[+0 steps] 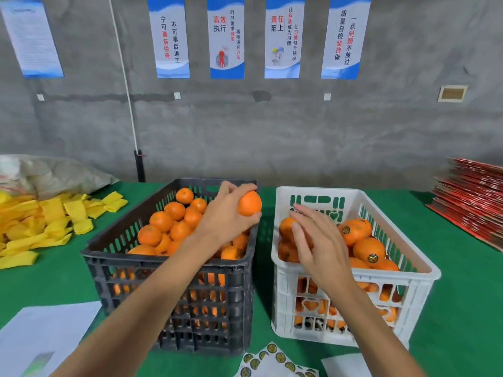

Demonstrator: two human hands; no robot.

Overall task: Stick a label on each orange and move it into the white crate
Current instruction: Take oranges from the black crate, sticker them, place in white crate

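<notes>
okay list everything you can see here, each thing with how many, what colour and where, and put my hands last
black crate: one, black, table centre-left, full of oranges without visible labels
white crate: one, white, right of the black crate, holds oranges, some labelled
held orange: one, orange, above the black crate's far right corner
label sheets: a few, white with round dark-and-yellow labels, near table edge
foam sleeves: many, yellow, heaped at far left
red stack: one pile, red, far right
posters: five, blue and white, on the grey wall
table: one, green cover
left hand: grips the held orange
right hand: fingers straight, over the white crate
</notes>
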